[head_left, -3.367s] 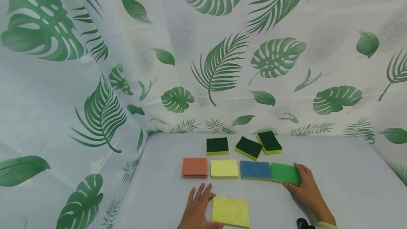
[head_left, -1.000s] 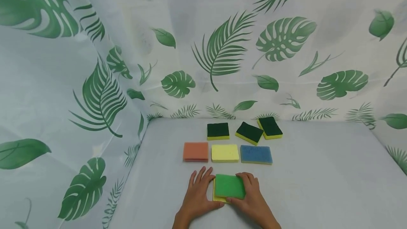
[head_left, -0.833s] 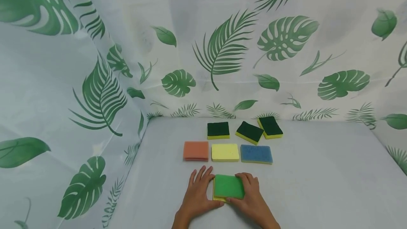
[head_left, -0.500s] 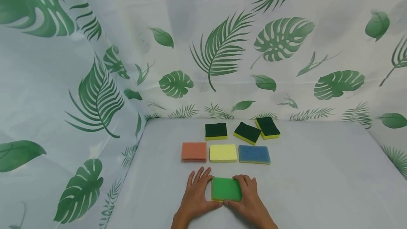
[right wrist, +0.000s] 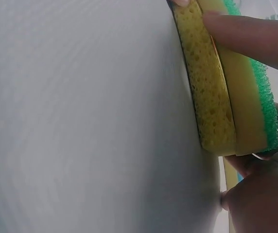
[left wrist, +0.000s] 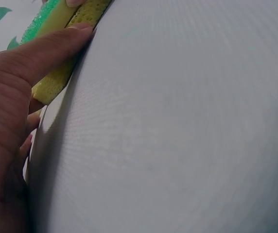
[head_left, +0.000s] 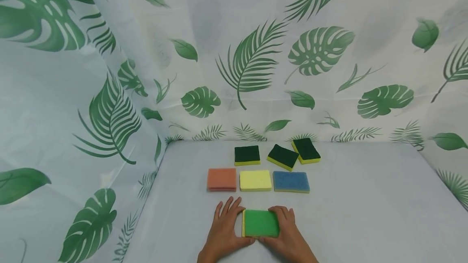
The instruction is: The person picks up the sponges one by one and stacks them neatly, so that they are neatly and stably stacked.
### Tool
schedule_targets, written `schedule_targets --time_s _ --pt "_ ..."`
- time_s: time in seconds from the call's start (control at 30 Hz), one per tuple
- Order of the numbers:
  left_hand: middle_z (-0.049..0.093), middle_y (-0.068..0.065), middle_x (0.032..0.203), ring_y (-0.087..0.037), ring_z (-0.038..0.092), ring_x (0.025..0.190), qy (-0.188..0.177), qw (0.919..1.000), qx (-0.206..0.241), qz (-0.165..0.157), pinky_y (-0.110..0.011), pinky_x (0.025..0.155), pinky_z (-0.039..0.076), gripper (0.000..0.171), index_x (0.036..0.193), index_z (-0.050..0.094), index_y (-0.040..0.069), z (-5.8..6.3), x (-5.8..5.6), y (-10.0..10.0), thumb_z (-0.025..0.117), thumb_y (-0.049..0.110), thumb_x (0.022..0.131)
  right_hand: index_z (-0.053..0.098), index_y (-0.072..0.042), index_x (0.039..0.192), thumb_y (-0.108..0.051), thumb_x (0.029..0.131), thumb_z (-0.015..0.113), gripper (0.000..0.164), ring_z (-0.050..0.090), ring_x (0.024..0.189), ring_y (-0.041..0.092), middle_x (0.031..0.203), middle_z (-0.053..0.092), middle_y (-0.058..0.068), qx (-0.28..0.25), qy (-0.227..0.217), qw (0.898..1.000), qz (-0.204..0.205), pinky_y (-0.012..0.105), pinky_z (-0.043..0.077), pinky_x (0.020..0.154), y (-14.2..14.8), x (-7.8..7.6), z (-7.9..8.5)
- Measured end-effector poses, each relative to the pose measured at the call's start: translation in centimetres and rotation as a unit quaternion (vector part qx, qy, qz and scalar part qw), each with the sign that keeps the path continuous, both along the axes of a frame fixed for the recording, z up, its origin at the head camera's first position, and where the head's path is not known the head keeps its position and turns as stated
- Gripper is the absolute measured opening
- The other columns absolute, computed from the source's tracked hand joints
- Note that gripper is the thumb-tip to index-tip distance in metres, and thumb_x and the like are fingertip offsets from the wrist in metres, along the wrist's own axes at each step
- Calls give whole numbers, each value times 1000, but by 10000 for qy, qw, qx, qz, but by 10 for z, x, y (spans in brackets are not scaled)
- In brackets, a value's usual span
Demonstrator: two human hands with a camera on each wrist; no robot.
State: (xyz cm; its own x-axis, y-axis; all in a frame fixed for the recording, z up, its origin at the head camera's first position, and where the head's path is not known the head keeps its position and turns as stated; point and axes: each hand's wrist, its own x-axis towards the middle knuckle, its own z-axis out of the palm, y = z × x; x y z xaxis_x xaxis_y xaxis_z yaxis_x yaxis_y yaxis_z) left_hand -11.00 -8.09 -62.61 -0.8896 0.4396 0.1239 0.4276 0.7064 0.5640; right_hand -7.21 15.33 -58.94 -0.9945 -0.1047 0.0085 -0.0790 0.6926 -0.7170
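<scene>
Low in the middle of the head view, a green-topped scrub sponge (head_left: pixel 261 223) lies flat over a yellow porous sponge (right wrist: pixel 204 82). A thin yellow strip shows along the left side of the stack; most of the lower sponge is hidden from above. My left hand (head_left: pixel 224 230) holds the yellow sponge between thumb and fingers at its left end; the left wrist view shows the thumb (left wrist: pixel 56 51) against its near edge. From the right, my right hand (head_left: pixel 289 232) pinches the green-topped sponge, thumb on its near side and fingers at the far side.
Beyond the hands, an orange sponge (head_left: pixel 222 180), a pale yellow sponge (head_left: pixel 255 180) and a blue-topped sponge (head_left: pixel 291 181) form a row. Three dark green and yellow sponges (head_left: pixel 247 155) lie behind them. A leaf-printed curtain (head_left: pixel 234 52) walls off the white table (head_left: pixel 358 198) at the back and sides.
My right hand has brought the green-topped sponge from the row's right end, beside the blue-topped one, onto the yellow porous sponge and lined it up. My left hand has kept holding the yellow one.
</scene>
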Motion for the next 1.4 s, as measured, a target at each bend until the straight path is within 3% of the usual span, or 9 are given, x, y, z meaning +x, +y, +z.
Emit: schedule_targets --time_s 0.4,0.6,0.7,0.83,1.1,1.4 --pt "44 -2 167 -28 29 159 -110 9999 -47 68 -60 127 16 91 144 58 17 -5 0 -2 73 81 81 56 -3 132 -33 73 102 81 53 121 34 128 57 8 -196 -169 9996 56 72 23 123 2 -2 -4" --pt "42 -3 168 -29 26 160 -411 9991 104 16 -62 128 12 96 150 55 19 -3 1 -2 71 83 81 54 -3 133 -32 74 101 80 52 128 41 130 56 10 -246 -405 9989 22 74 22 121 1 -2 -4" --pt "40 -3 169 -29 24 161 -573 9982 185 -61 -64 128 9 99 157 51 24 -2 2 -3 68 86 82 53 -3 134 -35 74 100 82 50 130 44 131 55 11 -175 -533 9984 17 74 29 118 2 -1 -2" --pt "40 -3 170 -31 23 161 -527 9985 43 -150 -67 126 10 94 157 53 31 -4 1 -3 62 88 83 53 -5 134 -38 75 100 83 50 122 37 128 54 8 -184 -526 9984 67 72 33 116 2 1 -3" --pt "40 -3 170 -31 24 160 -399 9989 -183 -155 -67 126 13 92 154 56 30 -3 -1 0 60 89 85 53 -4 133 -40 74 100 83 51 120 36 128 53 8 -283 -358 9988 181 74 18 122 5 0 -9" --pt "42 -3 168 -31 28 158 37 9996 -262 -135 -66 124 18 90 152 57 30 -3 0 1 60 89 85 55 -5 132 -42 73 100 83 49 117 33 128 53 7 -240 -262 9992 181 74 23 120 5 -2 -10"
